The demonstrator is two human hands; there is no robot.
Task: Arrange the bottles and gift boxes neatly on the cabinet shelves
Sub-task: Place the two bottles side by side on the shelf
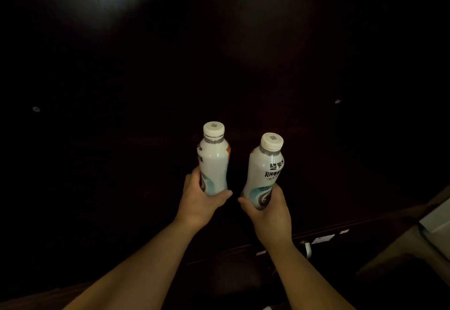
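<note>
Two white plastic drink bottles with white caps are held up inside a very dark cabinet. My left hand (pixel 198 201) grips the base of the left bottle (pixel 214 161), which stands nearly upright. My right hand (pixel 269 208) grips the base of the right bottle (pixel 265 171), which tilts slightly right and shows black printed characters on its label. The bottles are apart, side by side at the frame's centre. No gift boxes show.
The dark wooden cabinet back (pixel 219 66) fills most of the view, with small metal shelf pins at left (pixel 36 109) and right (pixel 337 101). A shelf front edge with white labels (pixel 322 239) runs low right. A pale surface (pixel 435 217) shows at far right.
</note>
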